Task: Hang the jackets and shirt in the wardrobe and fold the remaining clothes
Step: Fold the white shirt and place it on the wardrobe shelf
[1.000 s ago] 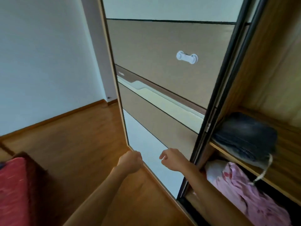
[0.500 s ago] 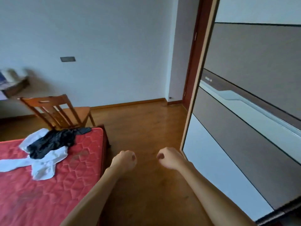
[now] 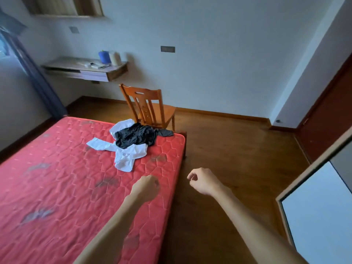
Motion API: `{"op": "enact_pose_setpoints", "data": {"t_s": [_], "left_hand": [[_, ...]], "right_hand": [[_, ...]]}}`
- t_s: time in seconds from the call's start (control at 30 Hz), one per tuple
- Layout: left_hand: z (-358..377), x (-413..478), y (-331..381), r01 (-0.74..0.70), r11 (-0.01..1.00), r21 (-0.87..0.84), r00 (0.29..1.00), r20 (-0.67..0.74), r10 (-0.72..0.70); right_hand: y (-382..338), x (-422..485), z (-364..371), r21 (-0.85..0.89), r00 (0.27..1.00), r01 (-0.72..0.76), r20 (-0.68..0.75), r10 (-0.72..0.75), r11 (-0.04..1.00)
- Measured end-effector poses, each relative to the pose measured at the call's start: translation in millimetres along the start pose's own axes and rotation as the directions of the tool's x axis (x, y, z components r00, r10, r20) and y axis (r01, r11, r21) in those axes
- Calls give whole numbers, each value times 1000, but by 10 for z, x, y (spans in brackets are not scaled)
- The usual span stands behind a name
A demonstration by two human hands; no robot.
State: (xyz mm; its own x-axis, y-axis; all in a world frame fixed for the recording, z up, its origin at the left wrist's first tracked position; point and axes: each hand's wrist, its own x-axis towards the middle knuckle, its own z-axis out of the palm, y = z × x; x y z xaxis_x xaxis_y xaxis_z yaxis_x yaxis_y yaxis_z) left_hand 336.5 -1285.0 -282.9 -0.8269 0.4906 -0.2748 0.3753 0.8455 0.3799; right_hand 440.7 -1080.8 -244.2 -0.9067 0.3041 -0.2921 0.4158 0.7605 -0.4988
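Observation:
A crumpled black garment [image 3: 136,136] lies on top of a white garment [image 3: 127,155] near the far right corner of a red quilted mattress [image 3: 57,178]. My left hand [image 3: 145,187] is a loose fist over the mattress's right edge, holding nothing. My right hand [image 3: 202,181] is curled shut above the wooden floor, also holding nothing. Both hands are well short of the clothes. The wardrobe's sliding door [image 3: 316,202] shows at the right edge; its inside is out of view.
A wooden chair [image 3: 150,109] stands just behind the mattress corner. A wall-mounted shelf [image 3: 85,68] carries a blue container and small items. A dark red door [image 3: 329,115] is at the right. Wooden floor [image 3: 238,149] lies between bed and wardrobe.
The view has swung left from the wardrobe's shelves to the bed. The mattress and the clothes on it have come fully into view. Both hands stay curled and hold nothing.

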Motion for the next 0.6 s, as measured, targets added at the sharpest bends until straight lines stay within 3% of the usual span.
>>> {"op": "enact_pose_setpoints", "data": {"t_s": [0.3, 0.6], "left_hand": [[-160, 570, -547, 230, 973, -2, 973, 3, -230], [-516, 1582, -355, 332, 943, -31, 940, -74, -334]], "right_hand": [[-380, 1100, 101, 4, 978, 150, 146, -149, 989], [-331, 2535, -460, 28, 942, 256, 215, -256, 966]]}}
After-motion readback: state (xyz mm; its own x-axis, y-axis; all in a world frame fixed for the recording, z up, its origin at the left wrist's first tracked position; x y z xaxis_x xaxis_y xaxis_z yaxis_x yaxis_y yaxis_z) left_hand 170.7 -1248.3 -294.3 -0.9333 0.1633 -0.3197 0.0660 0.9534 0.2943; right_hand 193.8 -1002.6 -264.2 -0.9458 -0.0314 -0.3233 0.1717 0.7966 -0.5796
